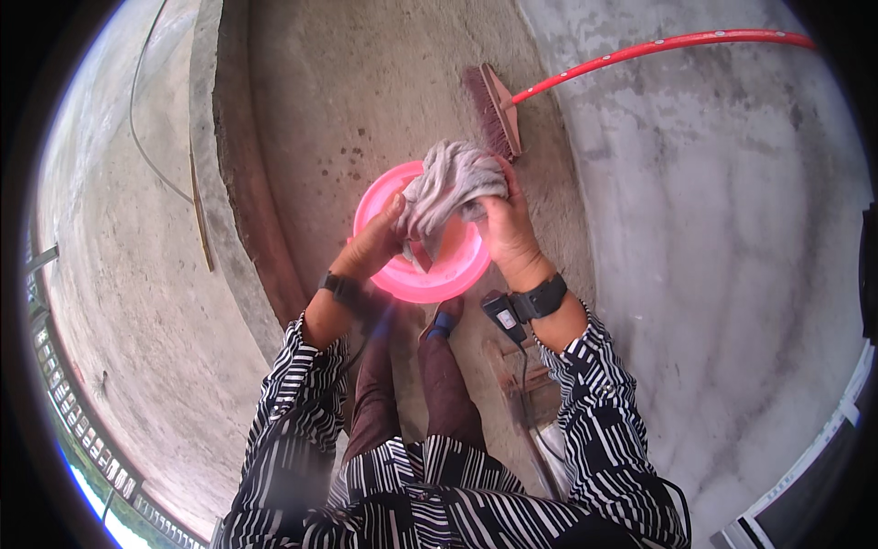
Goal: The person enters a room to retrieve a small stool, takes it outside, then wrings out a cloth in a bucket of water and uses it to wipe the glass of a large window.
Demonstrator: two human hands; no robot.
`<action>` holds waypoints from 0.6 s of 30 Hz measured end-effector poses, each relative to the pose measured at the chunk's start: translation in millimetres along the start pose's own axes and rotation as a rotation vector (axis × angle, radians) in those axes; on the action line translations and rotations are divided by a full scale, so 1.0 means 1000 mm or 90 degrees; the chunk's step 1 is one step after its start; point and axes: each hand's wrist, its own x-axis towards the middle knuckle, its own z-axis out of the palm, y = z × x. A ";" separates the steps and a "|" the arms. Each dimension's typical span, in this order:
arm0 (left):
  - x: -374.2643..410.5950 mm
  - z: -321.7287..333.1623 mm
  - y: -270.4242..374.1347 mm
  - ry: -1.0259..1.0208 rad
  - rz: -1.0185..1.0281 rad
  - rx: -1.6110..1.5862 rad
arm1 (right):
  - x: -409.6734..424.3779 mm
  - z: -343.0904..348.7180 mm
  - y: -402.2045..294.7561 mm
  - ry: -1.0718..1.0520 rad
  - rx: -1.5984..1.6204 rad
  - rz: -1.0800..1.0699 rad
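Note:
Bunched between my two hands is a pale grey cloth (449, 182), held above a pink plastic basin (425, 291). My left hand (374, 237) grips its left side, thumb on top and fingers mostly hidden underneath. On the other side my right hand (509, 223) is closed around the cloth's right end. A corner of the cloth hangs down over the basin's inside. The cloth hides much of the basin's far rim, and I cannot tell how much water is in it.
A broom head with brown bristles (494, 110) rests on the concrete floor beyond the basin, its red handle (631, 55) reaching right along the grey wall (699, 226). A concrete ledge (226, 171) runs along the left. A wooden frame (511, 384) stands by my right leg.

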 end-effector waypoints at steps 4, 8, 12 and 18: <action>0.008 0.005 0.012 -0.140 -0.009 -0.180 | -0.006 0.003 0.002 -0.100 -0.375 -0.177; 0.014 0.038 0.026 -0.207 0.091 -0.223 | -0.015 0.013 -0.005 -0.254 -0.749 -0.391; 0.006 0.023 0.016 -0.033 0.071 -0.265 | -0.023 0.026 -0.016 -0.401 -0.765 -0.331; -0.012 0.036 0.021 -0.091 0.084 -0.221 | -0.035 0.024 -0.048 -0.456 -0.739 -0.320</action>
